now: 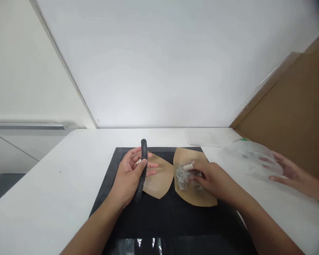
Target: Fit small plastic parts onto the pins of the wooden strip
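My left hand [131, 171] grips a slightly curved black rod [143, 177] between the thumb and the palm side, its fingers stretched out behind it. The rod stands nearly upright over a brown paper piece [161, 177]. Over a second brown paper piece [192, 198], my right hand [206, 175] has its fingers closed on a small heap of translucent pieces [183, 177]. A pale cover wraps the tip of one right finger. The exact kind of the pieces is too blurred to tell. Both papers lie on a glossy black board [154, 217].
At the right, another person's hand [289, 170] touches a clear plastic bag [257, 157] on the white table [53, 180]. A flat clear plastic item [202, 137] lies behind the board. A white wall rises at the back, and a brown cardboard panel [287, 106] stands at the right.
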The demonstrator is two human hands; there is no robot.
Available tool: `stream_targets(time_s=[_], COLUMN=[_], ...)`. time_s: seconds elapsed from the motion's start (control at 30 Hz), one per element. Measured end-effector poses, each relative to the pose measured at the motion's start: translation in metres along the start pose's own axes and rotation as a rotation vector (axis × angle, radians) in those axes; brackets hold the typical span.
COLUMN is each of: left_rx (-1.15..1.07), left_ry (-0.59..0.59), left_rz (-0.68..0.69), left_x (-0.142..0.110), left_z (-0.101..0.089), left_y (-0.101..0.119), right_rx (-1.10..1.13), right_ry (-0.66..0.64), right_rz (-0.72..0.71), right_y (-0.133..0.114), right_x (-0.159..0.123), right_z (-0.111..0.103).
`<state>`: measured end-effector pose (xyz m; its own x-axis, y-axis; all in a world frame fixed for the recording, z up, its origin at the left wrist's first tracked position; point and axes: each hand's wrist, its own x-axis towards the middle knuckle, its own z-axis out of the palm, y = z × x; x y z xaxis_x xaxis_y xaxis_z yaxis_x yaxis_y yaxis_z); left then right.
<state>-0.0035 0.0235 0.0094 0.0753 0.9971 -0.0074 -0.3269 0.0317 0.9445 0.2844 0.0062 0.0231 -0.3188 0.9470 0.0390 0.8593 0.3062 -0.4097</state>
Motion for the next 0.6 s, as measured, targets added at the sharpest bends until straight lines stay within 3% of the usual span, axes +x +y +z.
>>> stream_targets(time_s=[0.2, 0.43, 0.6], left_rx=[0.013, 0.048, 0.078], left_ry=[-0.025, -0.030, -0.033], left_rz=[0.001, -0.015, -0.001], left_x=[-0.0013, -0.0025, -0.0041], left_z=[0.0003, 0.0029, 0.0030], left_y=[-0.0048, -0.0034, -0.0023], right_rx=[-0.006, 0.138, 0.092], right_ry=[0.053, 0.039, 0.056], right_rz=[0.013, 0.079, 0.033], right_y=[0.0019, 0.0085, 0.0070], right_x=[-0.0031, -0.0042, -0.0080], right_z=[-0.0048, -0.0060, -0.0073])
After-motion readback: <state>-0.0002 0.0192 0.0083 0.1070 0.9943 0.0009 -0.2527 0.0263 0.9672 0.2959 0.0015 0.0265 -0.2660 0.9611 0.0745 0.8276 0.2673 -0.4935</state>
